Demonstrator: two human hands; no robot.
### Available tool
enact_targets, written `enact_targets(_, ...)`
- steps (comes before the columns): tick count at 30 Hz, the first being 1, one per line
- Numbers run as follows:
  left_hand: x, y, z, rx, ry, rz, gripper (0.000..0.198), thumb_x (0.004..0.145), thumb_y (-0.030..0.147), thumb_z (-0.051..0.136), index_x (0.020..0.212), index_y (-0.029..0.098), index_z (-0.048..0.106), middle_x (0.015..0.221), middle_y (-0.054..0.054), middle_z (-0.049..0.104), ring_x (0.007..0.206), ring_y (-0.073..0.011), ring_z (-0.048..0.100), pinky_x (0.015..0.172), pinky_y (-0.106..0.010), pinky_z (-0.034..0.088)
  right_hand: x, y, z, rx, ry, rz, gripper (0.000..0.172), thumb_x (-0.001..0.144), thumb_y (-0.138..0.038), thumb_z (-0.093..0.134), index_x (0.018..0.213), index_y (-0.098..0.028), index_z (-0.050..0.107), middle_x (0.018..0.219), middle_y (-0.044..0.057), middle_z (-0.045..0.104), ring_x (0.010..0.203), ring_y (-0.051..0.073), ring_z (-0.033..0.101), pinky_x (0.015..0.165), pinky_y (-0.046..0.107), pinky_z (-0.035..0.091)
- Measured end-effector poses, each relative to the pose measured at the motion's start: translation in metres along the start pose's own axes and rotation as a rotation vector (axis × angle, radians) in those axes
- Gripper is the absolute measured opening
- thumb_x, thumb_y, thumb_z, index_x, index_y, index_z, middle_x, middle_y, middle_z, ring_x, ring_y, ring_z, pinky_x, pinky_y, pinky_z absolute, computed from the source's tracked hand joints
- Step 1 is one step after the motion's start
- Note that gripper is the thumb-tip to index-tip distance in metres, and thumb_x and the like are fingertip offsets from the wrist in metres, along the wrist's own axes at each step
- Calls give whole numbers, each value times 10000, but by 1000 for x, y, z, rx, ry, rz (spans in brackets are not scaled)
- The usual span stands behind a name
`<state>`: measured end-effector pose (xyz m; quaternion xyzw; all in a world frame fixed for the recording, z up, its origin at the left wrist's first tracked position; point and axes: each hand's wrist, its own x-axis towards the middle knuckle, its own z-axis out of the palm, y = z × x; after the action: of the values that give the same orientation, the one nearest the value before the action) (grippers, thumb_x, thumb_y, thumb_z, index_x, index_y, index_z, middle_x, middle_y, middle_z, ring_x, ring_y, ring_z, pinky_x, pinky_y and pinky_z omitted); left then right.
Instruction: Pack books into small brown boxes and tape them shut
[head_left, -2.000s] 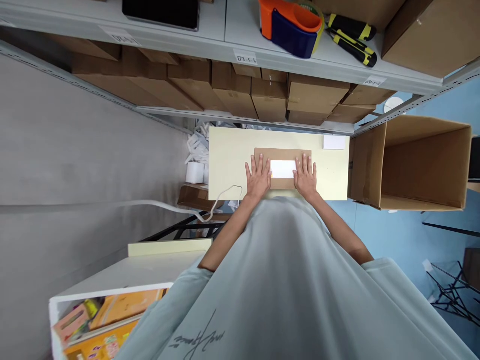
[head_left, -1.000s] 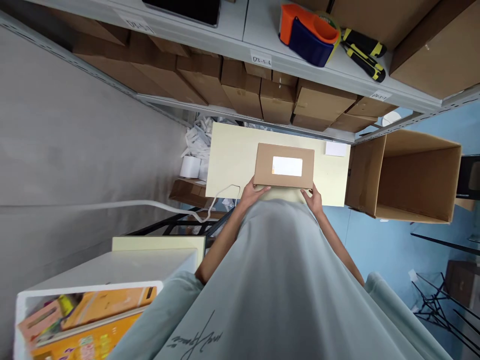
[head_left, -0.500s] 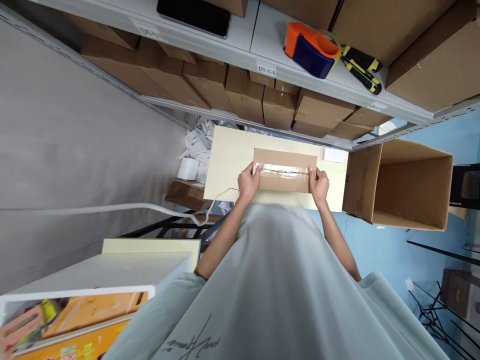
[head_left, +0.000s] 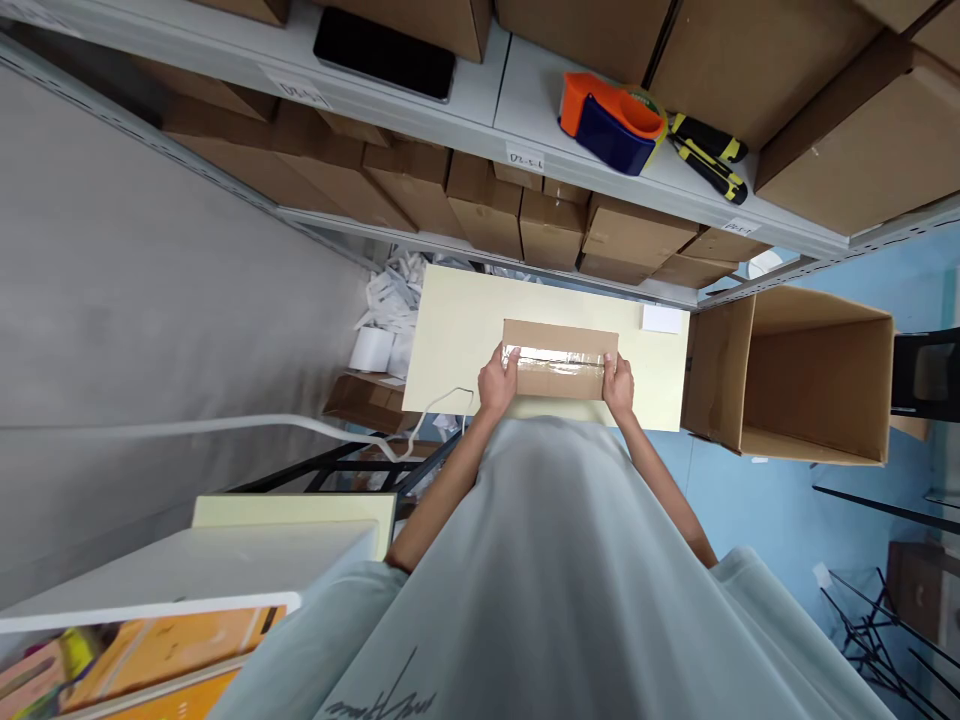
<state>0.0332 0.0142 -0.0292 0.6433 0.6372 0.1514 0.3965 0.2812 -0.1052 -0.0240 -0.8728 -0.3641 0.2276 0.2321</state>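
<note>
A flat brown cardboard box (head_left: 560,352) lies on a pale yellow table (head_left: 457,330), a strip of clear tape running along its upper face. My left hand (head_left: 496,381) grips its left end with the fingers wrapped over the edge. At the right end my right hand (head_left: 619,383) holds it the same way. A small white label sheet (head_left: 661,319) rests on the table's far right corner.
A large open carton (head_left: 817,375) lies on its side to the right of the table. Shelves behind hold several brown boxes (head_left: 487,205), an orange and blue tape dispenser (head_left: 611,120), a yellow-black cutter (head_left: 709,155) and a black tablet (head_left: 384,55). White paper rolls (head_left: 373,349) sit left of the table.
The box has been lifted and turned over: its white label faced up before, and now the taped face is up. My hands went from lying flat on it to gripping its ends.
</note>
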Motion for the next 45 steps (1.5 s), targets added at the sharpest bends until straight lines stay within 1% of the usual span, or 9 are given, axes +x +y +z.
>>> enact_targets(8,1,-3,-2,-71,-6,28,732,1100,696,338,1472,153,658,1326,-217,782,1270,-385,738,1070,-469,563,-6,-6,1,4,30,13,794,1127,-713,176,1440,-197,693,1227,169,737,1132,332,730,973,413,577)
enact_targets(16,4,-6,-8,-137,-55,85,647,1103,608,355,1464,157,647,1362,-196,766,1296,-370,713,1105,-474,551,-17,-31,-8,-31,-3,183,704,1136,-674,253,1265,-192,749,1249,180,771,1138,348,743,978,406,554)
enact_targets(19,-1,-8,-14,-155,-96,77,588,1105,550,371,1448,165,654,1379,-179,759,1322,-355,697,1136,-466,535,-34,-39,-13,56,-14,198,696,1137,-656,248,1287,-189,741,1254,169,785,1153,339,740,999,397,547)
enact_targets(23,-16,-12,-23,-203,-124,-4,552,1091,549,409,1449,198,640,1415,-165,742,1354,-351,683,1160,-473,524,-75,-46,-22,188,28,164,620,1112,-654,370,1433,-219,674,1338,136,783,1229,336,732,1042,403,551)
enact_targets(27,-34,1,-26,-252,-161,36,515,1072,569,435,1357,207,664,1405,-159,738,1364,-344,671,1201,-478,492,-116,-40,-43,290,97,145,601,1099,-617,428,1491,-212,637,1419,140,754,1311,343,710,1093,431,548)
enact_targets(31,-59,38,-21,-288,-220,126,499,1063,585,447,1285,199,673,1348,-157,751,1312,-338,689,1174,-469,510,-146,-15,-76,398,156,119,588,1076,-602,498,1523,-241,623,1423,111,756,1310,330,711,1097,438,561)
enact_targets(35,-106,76,-2,-290,-223,179,514,1057,617,464,1289,204,664,1369,-147,733,1319,-322,670,1174,-453,509,-179,30,-113,491,221,111,605,1062,-580,532,1578,-270,592,1484,86,728,1378,326,675,1159,462,533)
enact_targets(40,-190,119,48,-269,-192,124,592,1013,691,524,1337,203,613,1436,-141,672,1386,-323,608,1224,-478,463,-239,108,-166,575,342,160,619,1084,-579,481,1617,-280,579,1636,78,610,1517,335,580,1271,487,454)
enact_targets(45,-277,180,107,-276,-311,289,533,1003,666,582,1320,242,639,1423,-98,685,1388,-302,597,1236,-455,454,-295,187,-221,746,502,286,683,1080,-662,473,1617,-253,581,1626,81,621,1549,325,549,1309,510,413)
